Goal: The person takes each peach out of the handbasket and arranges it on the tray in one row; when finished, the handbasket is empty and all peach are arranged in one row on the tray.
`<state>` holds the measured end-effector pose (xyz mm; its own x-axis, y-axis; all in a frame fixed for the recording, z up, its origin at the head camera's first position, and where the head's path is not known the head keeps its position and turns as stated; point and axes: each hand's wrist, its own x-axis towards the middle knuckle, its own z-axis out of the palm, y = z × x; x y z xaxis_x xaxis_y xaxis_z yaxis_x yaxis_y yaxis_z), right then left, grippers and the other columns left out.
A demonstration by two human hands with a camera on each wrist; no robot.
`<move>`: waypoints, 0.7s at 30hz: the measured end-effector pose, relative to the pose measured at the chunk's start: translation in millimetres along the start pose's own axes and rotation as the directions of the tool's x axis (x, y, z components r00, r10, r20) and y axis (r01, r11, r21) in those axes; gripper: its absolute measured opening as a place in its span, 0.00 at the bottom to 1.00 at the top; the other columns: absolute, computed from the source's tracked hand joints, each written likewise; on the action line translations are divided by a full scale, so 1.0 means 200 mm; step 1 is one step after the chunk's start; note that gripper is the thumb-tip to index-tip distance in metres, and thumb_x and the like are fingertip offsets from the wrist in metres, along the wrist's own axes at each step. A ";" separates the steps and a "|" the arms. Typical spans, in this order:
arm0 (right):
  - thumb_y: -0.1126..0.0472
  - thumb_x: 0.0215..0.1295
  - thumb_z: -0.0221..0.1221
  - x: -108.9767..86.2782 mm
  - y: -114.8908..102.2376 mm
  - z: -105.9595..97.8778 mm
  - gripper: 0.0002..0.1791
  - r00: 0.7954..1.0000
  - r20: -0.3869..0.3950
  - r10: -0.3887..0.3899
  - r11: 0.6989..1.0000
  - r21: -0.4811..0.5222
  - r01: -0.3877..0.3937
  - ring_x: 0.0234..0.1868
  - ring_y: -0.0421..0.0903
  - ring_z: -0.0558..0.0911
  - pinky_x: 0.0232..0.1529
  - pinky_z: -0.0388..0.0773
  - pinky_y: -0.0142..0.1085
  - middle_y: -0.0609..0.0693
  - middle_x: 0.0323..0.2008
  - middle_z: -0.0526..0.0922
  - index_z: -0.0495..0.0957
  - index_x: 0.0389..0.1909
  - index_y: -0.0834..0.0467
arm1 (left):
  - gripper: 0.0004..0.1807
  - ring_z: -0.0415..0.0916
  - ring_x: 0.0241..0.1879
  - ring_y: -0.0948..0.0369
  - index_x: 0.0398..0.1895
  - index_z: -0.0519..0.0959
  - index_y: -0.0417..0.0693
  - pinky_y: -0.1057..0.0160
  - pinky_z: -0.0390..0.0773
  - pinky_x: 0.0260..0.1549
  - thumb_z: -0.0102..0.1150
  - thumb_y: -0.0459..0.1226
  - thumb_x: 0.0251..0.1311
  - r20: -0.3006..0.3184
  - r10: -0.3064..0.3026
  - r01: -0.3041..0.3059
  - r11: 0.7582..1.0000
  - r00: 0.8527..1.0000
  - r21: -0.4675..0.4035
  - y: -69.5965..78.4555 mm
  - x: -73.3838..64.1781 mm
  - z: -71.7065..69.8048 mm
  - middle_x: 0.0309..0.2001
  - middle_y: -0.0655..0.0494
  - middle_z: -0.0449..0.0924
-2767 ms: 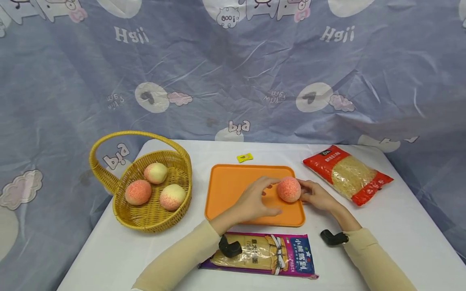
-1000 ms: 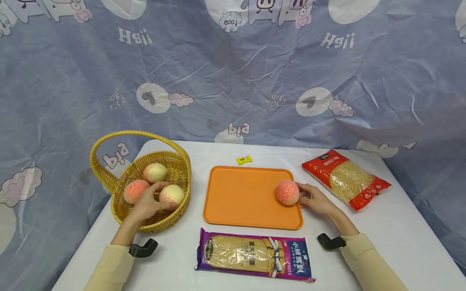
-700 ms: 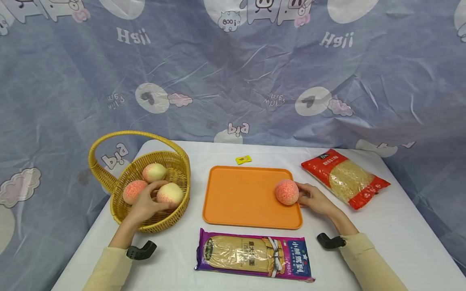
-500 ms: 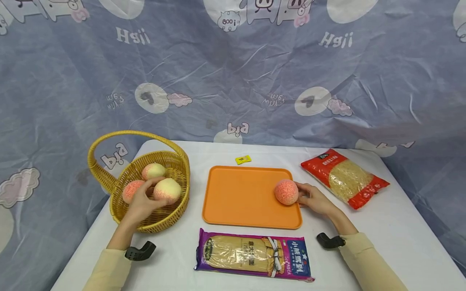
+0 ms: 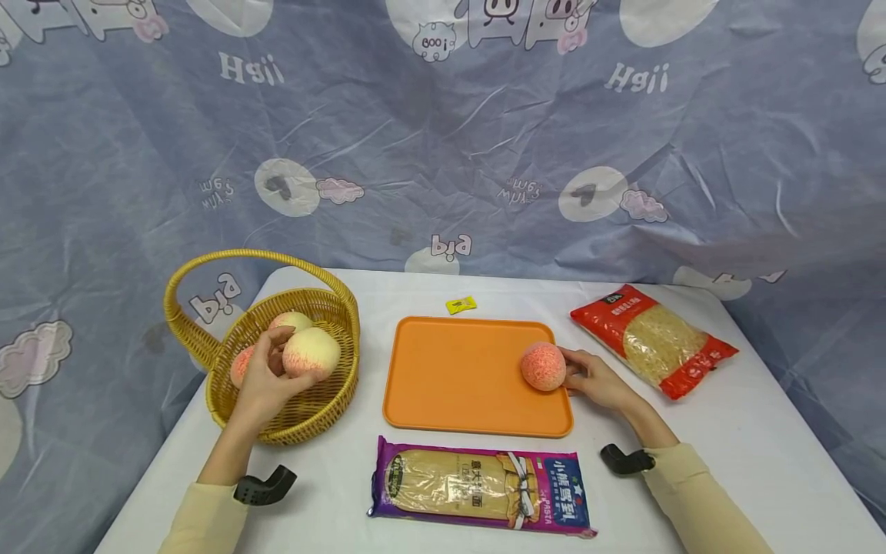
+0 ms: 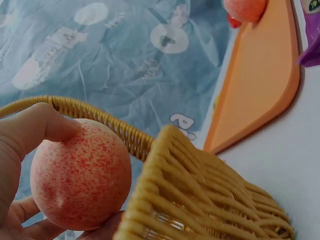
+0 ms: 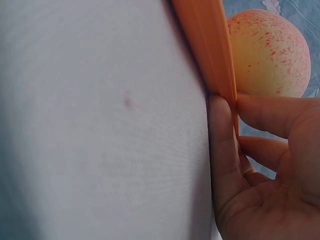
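My left hand (image 5: 261,388) holds a pale yellow and pink peach (image 5: 314,352) just above the wicker basket (image 5: 302,432). Thumb and fingers wrap this peach (image 6: 82,175) in the left wrist view. Two more peaches lie in the basket, a yellowish one (image 5: 289,318) at the back and a pinker one (image 5: 239,366) partly behind the hand. On the right side of the orange tray (image 5: 457,377) sits another peach (image 5: 543,366). My right hand (image 5: 598,379) pinches the tray's right rim; the right wrist view shows the rim between thumb and fingers.
A purple pasta packet (image 5: 481,488) lies in front of the tray. Behind the tray is a small yellow wrapped piece (image 5: 461,305). A red bag of dry noodles or pasta (image 5: 654,338) lies at the right. The basket's tall handle (image 5: 256,252) arches at its back left.
My left hand left the tray area, went to the basket, gripped a peach and raised it slightly up and left. The right hand stayed at the tray's rim.
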<state>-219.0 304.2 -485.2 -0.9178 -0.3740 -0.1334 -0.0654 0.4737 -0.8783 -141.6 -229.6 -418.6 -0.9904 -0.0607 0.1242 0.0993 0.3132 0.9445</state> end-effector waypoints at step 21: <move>0.69 0.65 0.55 0.01 0.02 0.01 0.34 1.000 -0.011 0.007 1.000 -0.028 -0.007 0.42 0.44 0.75 0.38 0.83 0.32 0.64 0.46 0.72 0.57 0.71 0.70 | 0.41 0.70 0.52 0.63 0.64 0.68 0.40 0.75 0.76 0.47 0.72 0.23 0.41 0.069 0.248 -0.244 0.968 0.966 -0.068 0.24 -0.04 0.22 0.58 0.43 0.70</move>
<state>-220.0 304.2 -488.7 -0.9226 -0.3617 -0.1339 -0.0701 0.4988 -0.8639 -133.4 -173.3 -387.7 -0.9390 0.0844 0.3334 0.3438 0.2532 0.9043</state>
